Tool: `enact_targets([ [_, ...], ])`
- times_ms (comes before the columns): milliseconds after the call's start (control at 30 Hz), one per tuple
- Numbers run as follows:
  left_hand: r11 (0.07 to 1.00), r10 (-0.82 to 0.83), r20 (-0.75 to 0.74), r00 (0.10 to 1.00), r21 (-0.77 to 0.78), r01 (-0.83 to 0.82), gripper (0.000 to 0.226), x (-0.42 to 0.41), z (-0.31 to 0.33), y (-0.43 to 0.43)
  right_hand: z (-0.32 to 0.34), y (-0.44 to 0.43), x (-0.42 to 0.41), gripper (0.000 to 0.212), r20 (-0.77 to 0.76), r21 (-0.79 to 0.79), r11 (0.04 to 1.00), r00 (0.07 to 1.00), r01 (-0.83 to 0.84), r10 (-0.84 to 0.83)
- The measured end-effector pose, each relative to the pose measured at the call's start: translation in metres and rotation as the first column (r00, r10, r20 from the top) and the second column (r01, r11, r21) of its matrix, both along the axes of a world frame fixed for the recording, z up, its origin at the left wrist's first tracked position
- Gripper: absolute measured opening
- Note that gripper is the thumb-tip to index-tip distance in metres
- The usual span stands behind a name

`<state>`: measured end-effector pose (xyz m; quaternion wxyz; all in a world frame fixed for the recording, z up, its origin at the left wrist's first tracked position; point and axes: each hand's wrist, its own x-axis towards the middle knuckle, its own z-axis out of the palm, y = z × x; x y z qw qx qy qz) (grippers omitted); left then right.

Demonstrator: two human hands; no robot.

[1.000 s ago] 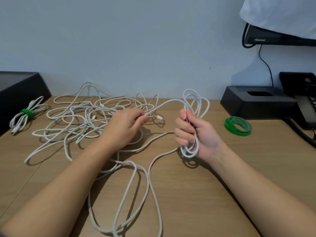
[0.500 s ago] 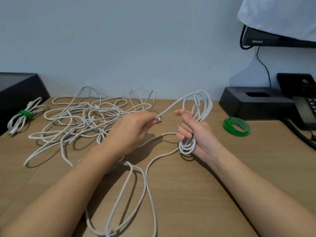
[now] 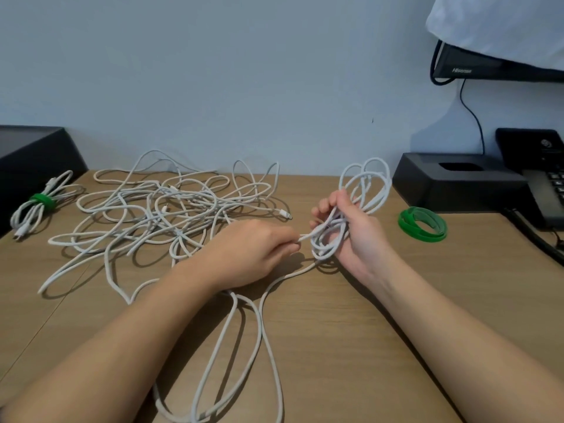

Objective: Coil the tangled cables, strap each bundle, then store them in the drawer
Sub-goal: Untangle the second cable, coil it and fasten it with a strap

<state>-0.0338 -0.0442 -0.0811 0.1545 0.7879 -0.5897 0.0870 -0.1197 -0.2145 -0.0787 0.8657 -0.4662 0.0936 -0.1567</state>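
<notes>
The right hand holds a partly made coil of white cable just above the wooden table. The fingers are curled around the middle of the coil and clamp it; loops stand up above the hand toward 12 o'clock, and shorter loops hang below it. The left hand is at 9 o'clock from the right hand, very near to it. Its thumb and fingertips are pressed together on one strand of the same cable, and this strand runs straight into the coil.

From under the coil the loose cable goes down toward 6 o'clock, makes long loops on the table between the two forearms, and reaches the near edge of the view.

The tangled cables lie in a heap on the table at 10 o'clock from the left hand, close to the wall. A connector end sticks out of the heap on the side of the hands. At the far left, apart from the heap, lies a finished bundle with a green strap around its middle, beside a black box.

At 3 o'clock from the right hand a roll of green strap lies flat on the table, near a black tray and a black telephone.
</notes>
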Motion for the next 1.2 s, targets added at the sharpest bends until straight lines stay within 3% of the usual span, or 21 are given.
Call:
enact_targets([
  [100, 0.998, 0.055, -0.086, 0.995, 0.040, -0.051, 0.036, 0.009, 0.001, 0.005, 0.005, -0.001, -0.004, 0.037, 0.032, 0.083, 0.994, 0.998, -0.064, 0.062],
  [233, 0.988, 0.146, -0.060, 0.988, 0.064, -0.142, 0.050, 0.030, 0.000, 0.016, 0.006, -0.011, -0.008, 0.037, -0.156, 0.098, 0.961, 0.950, -0.258, 0.271],
  [367, 0.986, 0.164, 0.026, 0.986, -0.021, -0.164, 0.021, 0.047, -0.006, 0.025, 0.008, -0.028, -0.013, 0.030, -0.297, 0.112, 0.772, 0.720, -0.626, 0.627],
  [433, 0.987, 0.154, 0.043, 0.987, -0.055, -0.151, 0.013, 0.049, -0.005, 0.028, 0.008, -0.031, -0.014, 0.032, -0.310, 0.123, 0.719, 0.662, -0.684, 0.682],
  [533, 0.977, 0.115, 0.032, 0.993, -0.185, -0.107, 0.016, 0.048, -0.003, 0.028, 0.007, -0.026, -0.011, 0.038, -0.385, 0.064, 0.762, 0.689, -0.644, 0.614],
  [600, 0.961, 0.090, 0.023, 0.996, -0.266, -0.081, 0.024, 0.047, 0.000, 0.024, 0.009, -0.019, -0.008, 0.030, -0.429, -0.012, 0.780, 0.708, -0.625, 0.561],
  [700, 0.923, 0.064, 0.029, 0.998, -0.381, -0.048, 0.031, 0.044, 0.005, 0.014, 0.015, -0.007, -0.006, 0.022, -0.404, -0.077, 0.729, 0.690, -0.680, 0.601],
  [833, 0.874, 0.020, -0.021, 1.000, -0.485, -0.028, 0.022, 0.034, 0.011, 0.008, 0.009, 0.003, 0.001, 0.022, -0.327, -0.207, 0.655, 0.682, -0.727, 0.654],
  [900, 0.872, 0.023, -0.066, 0.998, -0.488, -0.052, 0.016, 0.030, 0.009, 0.007, 0.001, 0.006, 0.006, 0.026, -0.283, -0.238, 0.668, 0.708, -0.705, 0.647],
  [1033, 0.875, 0.122, -0.268, 0.956, -0.425, -0.231, 0.021, 0.031, 0.000, 0.008, -0.010, 0.005, 0.011, 0.024, -0.144, -0.073, 0.767, 0.768, -0.637, 0.624],
  [1133, 0.922, 0.163, -0.197, 0.967, -0.319, -0.220, 0.014, 0.043, -0.006, 0.008, -0.016, 0.000, 0.012, 0.028, -0.063, -0.028, 0.834, 0.833, -0.552, 0.549],
  [1200, 0.947, 0.182, -0.139, 0.973, -0.242, -0.212, 0.021, 0.059, -0.008, 0.008, -0.016, -0.002, 0.013, 0.028, -0.008, -0.015, 0.874, 0.874, -0.486, 0.486],
])
